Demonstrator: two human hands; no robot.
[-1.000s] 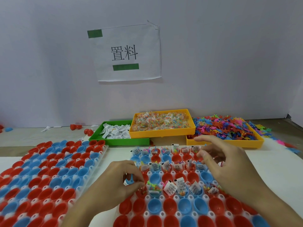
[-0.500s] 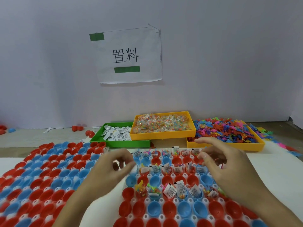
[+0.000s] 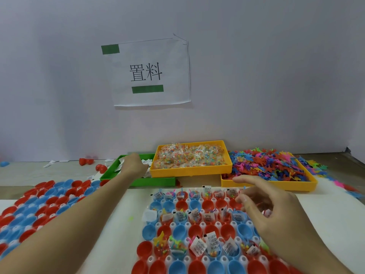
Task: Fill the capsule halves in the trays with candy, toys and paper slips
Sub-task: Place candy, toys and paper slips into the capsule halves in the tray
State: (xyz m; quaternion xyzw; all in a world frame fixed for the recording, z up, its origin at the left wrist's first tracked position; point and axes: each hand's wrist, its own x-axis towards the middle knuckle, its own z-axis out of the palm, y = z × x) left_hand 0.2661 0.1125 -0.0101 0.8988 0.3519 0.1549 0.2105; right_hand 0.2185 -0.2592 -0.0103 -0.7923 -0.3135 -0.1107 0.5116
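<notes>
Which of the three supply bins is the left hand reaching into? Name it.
The green bin of paper slips, leftmost of the three. The left hand is over it; the two yellow bins hold candy packets and plastic toys.

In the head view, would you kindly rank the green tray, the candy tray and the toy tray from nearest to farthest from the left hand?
1. Green tray, back left: the left hand reaches into it.
2. Candy tray, middle, just right of that hand.
3. Toy tray, far right, beyond the candy tray.
</notes>
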